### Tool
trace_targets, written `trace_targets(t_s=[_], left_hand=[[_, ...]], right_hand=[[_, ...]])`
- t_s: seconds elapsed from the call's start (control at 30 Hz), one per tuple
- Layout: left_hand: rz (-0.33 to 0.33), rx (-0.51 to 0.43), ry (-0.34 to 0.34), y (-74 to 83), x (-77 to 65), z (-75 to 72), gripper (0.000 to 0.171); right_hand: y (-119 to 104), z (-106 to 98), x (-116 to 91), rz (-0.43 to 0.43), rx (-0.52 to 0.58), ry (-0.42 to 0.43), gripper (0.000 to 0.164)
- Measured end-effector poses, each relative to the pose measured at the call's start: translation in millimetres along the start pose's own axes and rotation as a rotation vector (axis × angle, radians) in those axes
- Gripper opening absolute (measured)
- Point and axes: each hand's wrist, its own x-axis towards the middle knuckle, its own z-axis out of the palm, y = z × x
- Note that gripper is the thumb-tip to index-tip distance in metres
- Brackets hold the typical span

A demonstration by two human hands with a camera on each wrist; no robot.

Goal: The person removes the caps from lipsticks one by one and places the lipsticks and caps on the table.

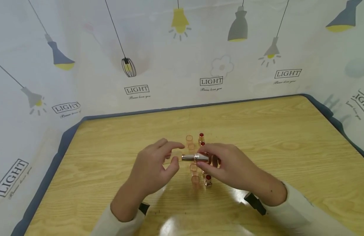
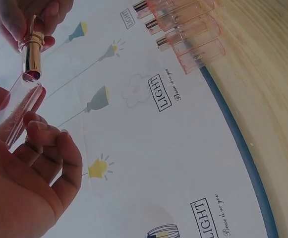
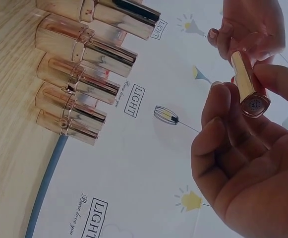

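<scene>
My right hand pinches a shiny rose-gold lipstick tube between thumb and fingers, lying sideways above the table. In the right wrist view the flat base of the lipstick tube faces the camera. My left hand holds a clear pinkish lipstick cap between thumb and fingers. The cap's mouth meets the tube's tip in the left wrist view; whether it overlaps the tip is unclear. Below, on the table, a column of uncapped lipsticks with red tops stands beside a column of clear caps.
The wooden table has a dark blue edge strip along its back. Behind it hangs a pale cloth backdrop printed with lamps. Several lipsticks stand in a row in the right wrist view.
</scene>
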Motion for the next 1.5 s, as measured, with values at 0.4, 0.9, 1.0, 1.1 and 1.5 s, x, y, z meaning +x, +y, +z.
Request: trace_targets(t_s=[0.4, 0.9, 1.0, 1.1, 1.5], left_hand=[[-0.235, -0.077, 0.035, -25.4, 10.6, 8.4, 0.025], [-0.476, -0.098, -0.266, -65.1, 49.0, 47.3, 0.032], [-0.492, -0.119, -0.291, -69.8, 56.0, 50.7, 0.030], [-0.522, -0.160, -0.333, -70.3, 64.2, 56.7, 0.029], [-0.546, -0.250, -0.452, -81.1, 75.3, 78.3, 0.028]], right_hand=[[-0.1, -6.1, -0.6, 0.031, 0.099, 0.201, 0.011], [0.9, -6.4, -3.7, 0.019, 0.240, 0.328, 0.017], [-0.9, -8.8, -0.1, 0.011, 0.253, 0.328, 0.018], [-1.3, -13.3, -0.7, 0.016, 0.266, 0.325, 0.018], [0.4, -20.0, -3.6, 0.014, 0.292, 0.339, 0.016]])
